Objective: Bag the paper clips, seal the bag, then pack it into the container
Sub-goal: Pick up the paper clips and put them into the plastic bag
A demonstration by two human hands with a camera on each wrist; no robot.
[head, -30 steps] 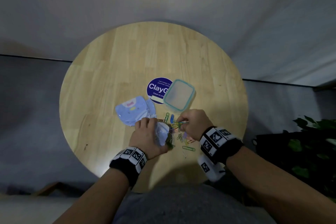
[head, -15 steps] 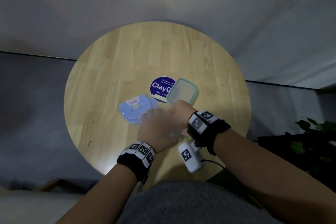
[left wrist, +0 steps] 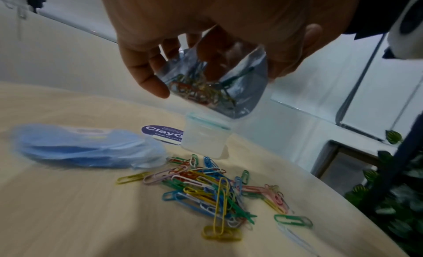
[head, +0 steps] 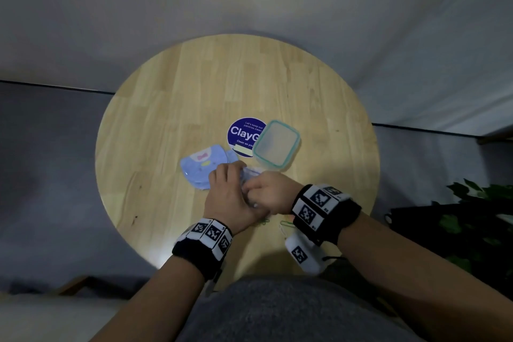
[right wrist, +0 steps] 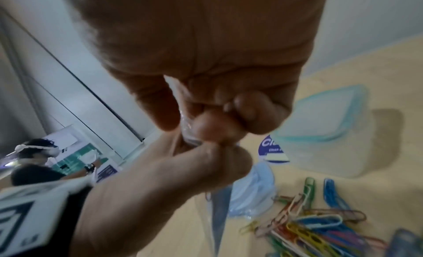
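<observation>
Directly below the raised bag lies the loose pile, with both hands meeting at the bag's mouth.

Held above the round wooden table [head: 166, 125], the clear zip bag [left wrist: 219, 83] hangs partly filled with coloured clips, its long axis pointing down toward the loose paper clips [left wrist: 213, 190] spread on the wood underneath. Curled around the upper part, the left hand [head: 230, 197] holds it; the right hand [head: 270, 194] pinches the top edge between thumb and fingers [right wrist: 215, 128]. Both wrists sit close together, palms down. Beyond the pile, the teal-rimmed container [head: 276, 144] stands lidded; the right hand is probably nearer to it and to the remaining clips.
</observation>
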